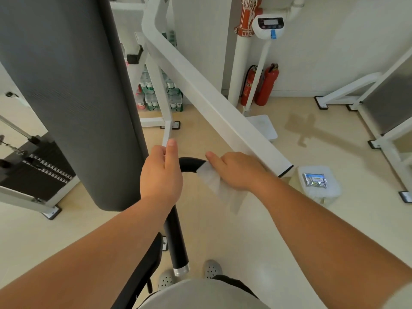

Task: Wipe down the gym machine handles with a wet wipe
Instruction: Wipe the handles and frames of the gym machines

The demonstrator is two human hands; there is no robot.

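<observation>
A black curved handle (189, 163) bends from the white machine arm (214, 101) down to a straight grip with a silver end cap (181, 269). My left hand (161, 175) is closed around the handle at its bend, thumb up. My right hand (238, 171) presses a white wet wipe (214, 182) around the upper part of the handle, next to the white arm's end. A loose corner of the wipe hangs below my right hand.
A tall grey pad (73, 97) stands at left, with a weight stack (38, 168) behind it. A lidded white bin (318, 184) carrying a wipe packet (315, 180) sits on the floor at right. Fire extinguishers (265, 85), a scale (263, 126) and bottled water (156, 94) line the wall.
</observation>
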